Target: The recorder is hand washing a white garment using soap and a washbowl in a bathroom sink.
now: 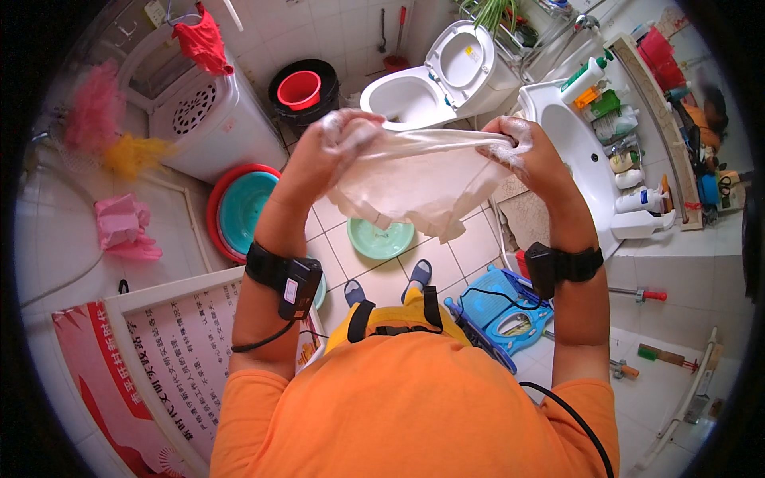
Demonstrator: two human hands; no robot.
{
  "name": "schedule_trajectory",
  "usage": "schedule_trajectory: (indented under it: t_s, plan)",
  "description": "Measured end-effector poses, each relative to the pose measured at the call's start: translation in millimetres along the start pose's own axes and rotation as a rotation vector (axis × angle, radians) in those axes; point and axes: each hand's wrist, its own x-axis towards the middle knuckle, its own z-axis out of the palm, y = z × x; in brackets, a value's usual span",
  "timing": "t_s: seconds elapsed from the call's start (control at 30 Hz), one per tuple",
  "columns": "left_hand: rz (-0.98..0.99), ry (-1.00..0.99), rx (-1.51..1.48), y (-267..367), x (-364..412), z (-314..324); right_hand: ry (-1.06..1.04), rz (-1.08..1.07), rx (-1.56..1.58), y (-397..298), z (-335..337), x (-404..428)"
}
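A thin off-white cloth [418,179] is stretched between my two raised hands. Its upper edge is pulled into a taut, folded band, while the lower edge hangs loose and ruffled. My left hand [349,140], covered in white suds and slightly blurred, grips the left end of that band. At the other end, my right hand [519,146] has its fingers closed around the gathered fabric, with suds on the thumb and back of the hand. Beneath the cloth, a pale green basin [381,240] stands on the tiled floor, partly hidden by the hanging edge.
A white sink [574,137] lined with bottles is on the right, near a toilet [406,95]. Nested red and teal basins [245,206] stand left, beside a washing machine [221,131]. A blue folding stool [505,310] lies by my feet; a framed poster [179,358] leans at lower left.
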Motion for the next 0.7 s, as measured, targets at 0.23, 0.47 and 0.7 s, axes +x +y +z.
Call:
schedule_trajectory:
  t_s: [0.23,0.47,0.7]
  plan:
    - [-0.127,-0.001,-0.217,-45.8,2.6,14.0,0.104,0.004,0.754,23.6,44.5,9.9]
    - [-0.687,0.016,-1.336,-93.2,2.0,59.6,0.185,-0.447,-0.544,12.1,146.3,23.4]
    - [-0.510,-0.103,-1.304,-144.2,-15.4,49.0,0.313,-0.553,-0.354,27.1,164.7,35.0]
